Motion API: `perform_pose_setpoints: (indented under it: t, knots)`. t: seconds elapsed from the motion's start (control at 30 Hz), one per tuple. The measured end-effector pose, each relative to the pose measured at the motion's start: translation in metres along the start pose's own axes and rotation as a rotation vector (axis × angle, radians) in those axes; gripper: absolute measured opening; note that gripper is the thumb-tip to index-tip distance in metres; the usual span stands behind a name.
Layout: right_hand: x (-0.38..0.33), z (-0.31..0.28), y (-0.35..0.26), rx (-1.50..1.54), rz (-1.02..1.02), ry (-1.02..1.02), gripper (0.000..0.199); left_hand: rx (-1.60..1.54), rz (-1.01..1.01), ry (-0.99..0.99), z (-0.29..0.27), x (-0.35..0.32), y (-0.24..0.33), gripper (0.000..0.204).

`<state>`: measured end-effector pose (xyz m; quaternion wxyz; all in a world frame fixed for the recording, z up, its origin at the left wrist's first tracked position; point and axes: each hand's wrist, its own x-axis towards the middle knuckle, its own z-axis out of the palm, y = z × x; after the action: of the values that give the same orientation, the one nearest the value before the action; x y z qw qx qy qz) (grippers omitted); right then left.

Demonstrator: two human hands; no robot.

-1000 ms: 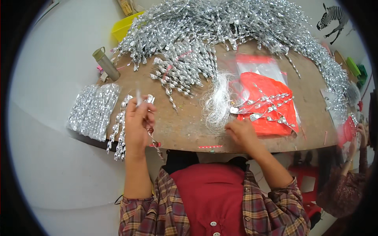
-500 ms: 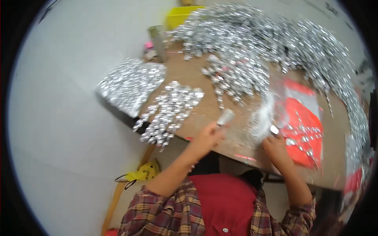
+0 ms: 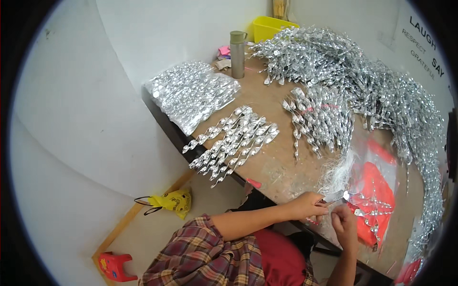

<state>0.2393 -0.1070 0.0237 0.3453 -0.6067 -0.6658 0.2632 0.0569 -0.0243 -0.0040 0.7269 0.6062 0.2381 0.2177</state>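
Note:
My left hand [image 3: 306, 206] is closed on a flat silvery piece [image 3: 334, 196] that points right; its exact kind is unclear. Just below its tip, my right hand [image 3: 344, 224] has its fingers curled in a pinch. A bright round silver bit [image 3: 347, 194] shows right above those fingers, but what they grip is mostly hidden. Twisted silver strands [image 3: 374, 209] lie on an orange-red sheet [image 3: 369, 183] in clear plastic beside the right hand. A bunch of fine white threads [image 3: 338, 174] spreads over the table beyond both hands.
Silver twisted strips lie in a bundle [image 3: 234, 143] at left, another bundle [image 3: 322, 117] in the middle, and a long heap [image 3: 353, 71] along the far and right sides. A filled plastic bag [image 3: 191, 90], a grey flask [image 3: 237, 55] and a yellow bin [image 3: 269, 29] stand toward the back.
My left hand has moved right with the silvery piece, from apart to close beside my right hand. The whole view has shifted, with table things appearing lower and farther right.

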Motion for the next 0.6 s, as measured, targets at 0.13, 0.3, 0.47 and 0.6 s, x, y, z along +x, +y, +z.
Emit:
perform_pose_setpoints:
  t: [0.13,0.3,0.47,0.6]
  knots:
    - [-0.005,-0.012,0.002,0.192,0.065,0.091,0.004,0.031,0.095,0.058,-0.005,-0.001,0.0,0.018]
    - [-0.005,-0.017,0.004,0.201,0.126,-0.019,0.002,-0.053,0.172,0.143,-0.01,-0.001,0.003,0.018]
    - [-0.004,-0.009,0.022,0.239,0.127,-0.011,0.002,0.006,0.163,0.236,-0.013,-0.005,0.006,0.021]
    - [0.006,-0.007,0.031,-0.186,-0.055,0.096,0.011,0.249,0.143,0.314,-0.011,-0.006,0.008,0.02]
